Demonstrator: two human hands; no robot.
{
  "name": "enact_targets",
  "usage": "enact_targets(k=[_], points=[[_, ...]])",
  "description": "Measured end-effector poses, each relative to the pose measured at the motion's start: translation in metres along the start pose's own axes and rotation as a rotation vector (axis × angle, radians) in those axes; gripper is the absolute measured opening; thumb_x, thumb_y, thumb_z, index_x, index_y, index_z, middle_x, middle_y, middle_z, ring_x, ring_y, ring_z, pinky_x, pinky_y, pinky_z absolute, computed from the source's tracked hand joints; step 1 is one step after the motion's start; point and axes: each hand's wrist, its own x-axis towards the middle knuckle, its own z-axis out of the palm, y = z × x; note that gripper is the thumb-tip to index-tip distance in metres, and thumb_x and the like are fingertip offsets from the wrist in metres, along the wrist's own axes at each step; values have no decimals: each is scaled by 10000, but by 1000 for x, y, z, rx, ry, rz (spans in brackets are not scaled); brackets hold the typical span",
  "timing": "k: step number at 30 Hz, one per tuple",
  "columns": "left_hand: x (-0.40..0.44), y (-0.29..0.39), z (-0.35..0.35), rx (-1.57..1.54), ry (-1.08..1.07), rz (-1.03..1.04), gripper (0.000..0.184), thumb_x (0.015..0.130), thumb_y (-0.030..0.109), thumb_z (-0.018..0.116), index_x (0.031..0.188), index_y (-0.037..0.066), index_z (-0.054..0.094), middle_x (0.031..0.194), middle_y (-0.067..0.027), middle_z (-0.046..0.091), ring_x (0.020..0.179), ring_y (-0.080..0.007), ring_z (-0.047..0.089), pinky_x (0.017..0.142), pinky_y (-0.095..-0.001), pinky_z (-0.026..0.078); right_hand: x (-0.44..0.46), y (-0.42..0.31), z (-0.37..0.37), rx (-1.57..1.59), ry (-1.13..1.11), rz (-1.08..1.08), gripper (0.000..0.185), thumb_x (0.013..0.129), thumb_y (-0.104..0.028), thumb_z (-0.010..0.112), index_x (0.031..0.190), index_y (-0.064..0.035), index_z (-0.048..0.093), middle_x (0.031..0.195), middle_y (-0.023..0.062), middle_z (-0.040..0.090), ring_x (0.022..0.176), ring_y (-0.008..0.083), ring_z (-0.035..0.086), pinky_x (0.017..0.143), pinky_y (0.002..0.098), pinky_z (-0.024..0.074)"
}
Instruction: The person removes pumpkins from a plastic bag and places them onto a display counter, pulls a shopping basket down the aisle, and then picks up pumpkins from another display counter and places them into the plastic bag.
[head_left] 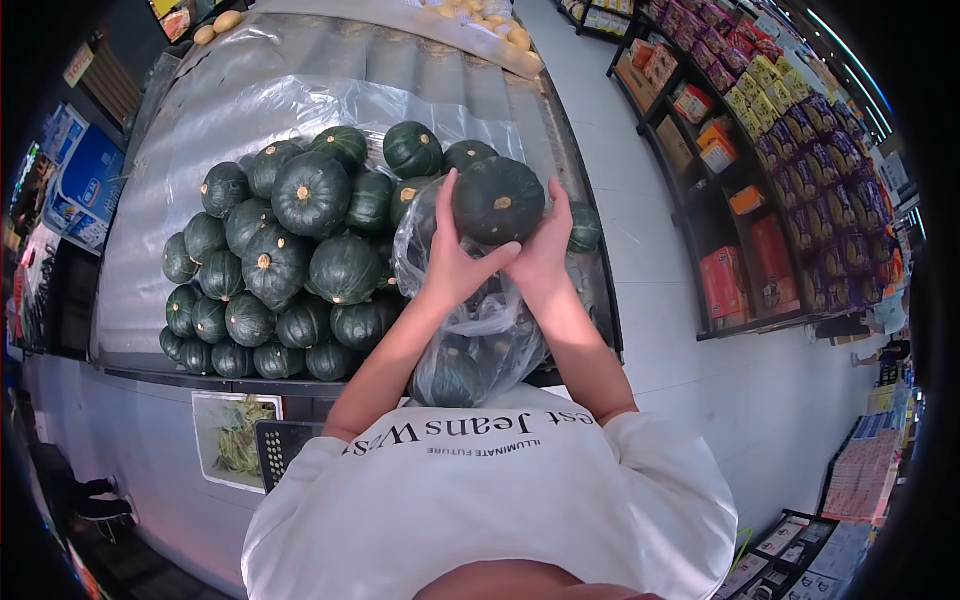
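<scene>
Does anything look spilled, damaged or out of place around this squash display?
Nothing looks spilled or damaged. The dark green squash held between the left hand and right hand looks whole, and the piled squashes look intact where visible. Only the clear sheeting behind the pile lies rumpled, a minor untidiness.

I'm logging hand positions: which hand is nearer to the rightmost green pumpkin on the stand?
Right. The right hand is immediately beside the rightmost pumpkin; the left hand is farther off, on the opposite side of the held pumpkin.
</scene>
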Motion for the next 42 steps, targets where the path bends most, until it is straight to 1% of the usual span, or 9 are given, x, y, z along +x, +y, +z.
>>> enact_targets(k=[7,10,15,20,22,24,28,32,42], points=[[11,25,-18,190,301,440,758,813,235,556,1425,-39,201,1495,-191,222,1365,-321,276,1110,-413,210,-2,-7,-2,133,-44,47,523,916,-451,322,1193,-62,534,1210,117,559,1143,287,525,975,460,411],[26,44,-23,603,-163,469,712,829,270,585,1408,-13,283,1455,-225,292,1350,-374,286,1097,-475,222,-1,-4,-4,133,-31,60,525,909,-454,324,1194,-69,538,1216,123,558,1146,300,523,979,490,398],[38,31,-38,401,334,259,457,962,263,348,1261,-51,495,1239,-220,551,1174,-376,509,1041,-425,325,0,-9,-5,180,-54,85,514,899,-459,353,1198,-91,551,1215,124,568,1141,300,532,1002,484,381],[39,53,-12,376,-304,138,490,958,311,356,1289,-31,473,1339,-214,465,1277,-383,395,1065,-403,287,-1,-6,-8,97,-23,91,508,891,-458,383,1188,-83,555,1218,133,563,1120,314,543,982,496,399],[51,31,-31,752,-224,111,473,956,308,363,1254,-27,513,1273,-218,522,1261,-372,416,1046,-392,316,0,-8,-11,122,-17,91,501,891,-456,388,1184,-86,557,1212,127,565,1108,312,549,968,495,412],[57,32,-38,369,179,118,445,951,294,363,1231,2,549,1212,-231,556,1225,-388,448,1021,-390,348,2,-9,-15,153,-103,108,508,892,-457,385,1179,-76,557,1197,139,566,1098,316,551,948,506,420],[45,52,-15,578,-198,505,451,946,294,382,1244,-10,531,1209,-237,558,1164,-374,518,987,-398,384,0,-8,-13,171,-52,89,521,890,-452,386,1176,-49,551,1181,176,560,1081,352,540,940,527,413],[43,15,-37,387,51,24,457,976,309,350,1193,-28,569,1219,-225,560,1184,-331,509,1003,-371,366,-1,-8,-13,213,-89,120,515,894,-440,384,1179,-43,547,1176,182,558,1061,376,538,930,532,415],[6,65,22,-703,378,-382,585,957,477,363,1361,54,364,1341,-106,430,1209,-209,452,1019,-369,358,-5,-6,3,-39,-335,-43,673,921,-513,285,1344,-3,400,1340,217,453,1151,333,509,1005,465,384]])
